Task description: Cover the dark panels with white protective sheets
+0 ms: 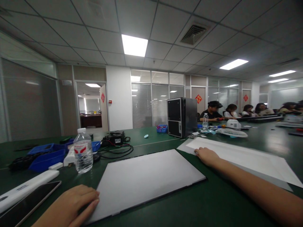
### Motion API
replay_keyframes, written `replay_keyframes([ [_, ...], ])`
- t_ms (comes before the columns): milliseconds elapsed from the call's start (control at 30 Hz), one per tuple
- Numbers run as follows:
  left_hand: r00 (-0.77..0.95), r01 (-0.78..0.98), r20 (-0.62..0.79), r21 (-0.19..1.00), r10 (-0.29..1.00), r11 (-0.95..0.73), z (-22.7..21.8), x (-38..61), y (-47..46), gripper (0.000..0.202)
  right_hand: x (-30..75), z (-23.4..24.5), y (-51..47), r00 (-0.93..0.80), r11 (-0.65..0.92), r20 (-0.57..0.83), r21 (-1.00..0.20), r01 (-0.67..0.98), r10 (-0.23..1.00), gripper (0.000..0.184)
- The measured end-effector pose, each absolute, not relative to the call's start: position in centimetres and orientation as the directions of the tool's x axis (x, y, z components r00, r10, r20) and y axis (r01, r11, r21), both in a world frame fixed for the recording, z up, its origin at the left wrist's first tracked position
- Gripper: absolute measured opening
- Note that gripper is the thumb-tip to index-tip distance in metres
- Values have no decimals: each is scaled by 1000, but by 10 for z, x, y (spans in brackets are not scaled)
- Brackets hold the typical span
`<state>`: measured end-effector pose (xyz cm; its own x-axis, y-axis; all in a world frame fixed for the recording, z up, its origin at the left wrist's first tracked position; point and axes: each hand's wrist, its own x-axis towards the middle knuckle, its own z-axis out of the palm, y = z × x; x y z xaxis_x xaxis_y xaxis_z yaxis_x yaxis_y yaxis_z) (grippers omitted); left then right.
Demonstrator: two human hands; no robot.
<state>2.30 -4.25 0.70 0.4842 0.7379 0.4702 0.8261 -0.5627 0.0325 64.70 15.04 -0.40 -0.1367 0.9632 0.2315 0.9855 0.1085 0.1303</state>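
A flat white panel (pixel 151 179) with thin dark edges lies on the green table in front of me. My left hand (pixel 73 201) is at its left edge, thumb and fingers drawn together on the rim. To the right of the panel lie overlapping white sheets (pixel 239 154), one over a greyer, translucent-looking one. My right hand (pixel 206 156) reaches across to their near left edge, fingers closed on it with the tips bent down. How much of the sheets' edge sits under those fingers is hidden.
Left of the panel stand a water bottle (pixel 82 151), blue bins (pixel 48 157), a white elongated device (pixel 28 189) and a dark-screened phone or tablet (pixel 30 205). Behind are a black adapter with cables (pixel 115 138) and a computer tower (pixel 182 116). A white fan (pixel 232 131) and seated people are farther right.
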Motion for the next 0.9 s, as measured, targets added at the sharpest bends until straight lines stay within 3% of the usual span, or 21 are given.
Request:
replay_keyframes([
  [200,480,829,480,25,734,-559,6,23,-43,31,641,-4,148,-146,116,277,124,986,950,41],
  [500,476,834,457,37,752,-550,4,21,-40,32,635,0,143,-142,105,381,115,988,914,59],
  [633,472,833,465,41,749,-551,6,22,-41,31,631,5,141,-137,120,521,67,991,842,59],
  [767,477,833,471,29,742,-553,8,21,-43,30,619,11,132,-314,360,606,49,932,731,53],
  [900,492,840,424,-2,760,-542,10,17,-43,29,595,13,115,-632,657,491,150,739,599,49],
])
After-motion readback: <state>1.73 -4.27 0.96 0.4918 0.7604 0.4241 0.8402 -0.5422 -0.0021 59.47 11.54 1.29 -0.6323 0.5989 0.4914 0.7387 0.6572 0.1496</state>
